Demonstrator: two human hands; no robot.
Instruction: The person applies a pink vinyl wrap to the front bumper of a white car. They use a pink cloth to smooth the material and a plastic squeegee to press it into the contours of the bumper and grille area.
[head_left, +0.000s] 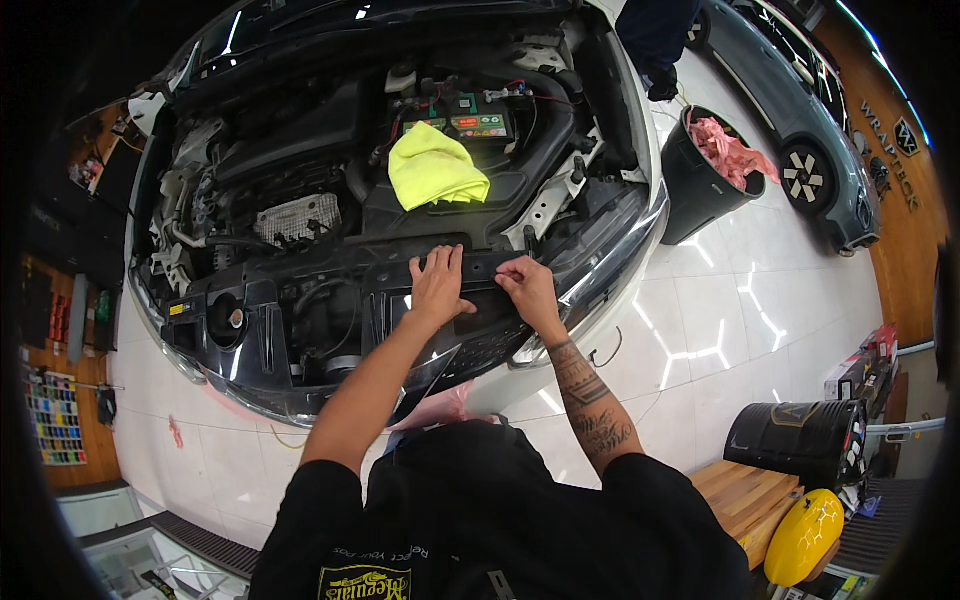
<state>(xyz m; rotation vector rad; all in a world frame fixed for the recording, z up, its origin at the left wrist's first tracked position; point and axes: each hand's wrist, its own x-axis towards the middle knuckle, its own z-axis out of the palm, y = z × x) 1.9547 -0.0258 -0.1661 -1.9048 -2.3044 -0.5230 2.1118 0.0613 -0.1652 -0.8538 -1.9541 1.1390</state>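
Note:
Both my arms reach into the open engine bay of a white car, over its black front panel (pixel 385 250). On that panel lies my left hand (pixel 438 290), fingers stretched out and the thumb apart. Just to its right, my right hand (pixel 530 290) has its thumb and forefinger pinched together at the panel. Whatever sits between those fingertips is too small to make out. Beyond the hands a bright yellow-green microfibre cloth (pixel 435 168) is draped over a black cover in front of the car battery (pixel 470 125).
A black bin (pixel 690 200) with pink plastic film (pixel 725 150) stands right of the car. Farther right is a grey car (pixel 790 110). A person's dark-clothed leg (pixel 655 40) shows at the back. A black drum (pixel 790 440), wooden block (pixel 745 495) and yellow rounded object (pixel 805 535) are near right.

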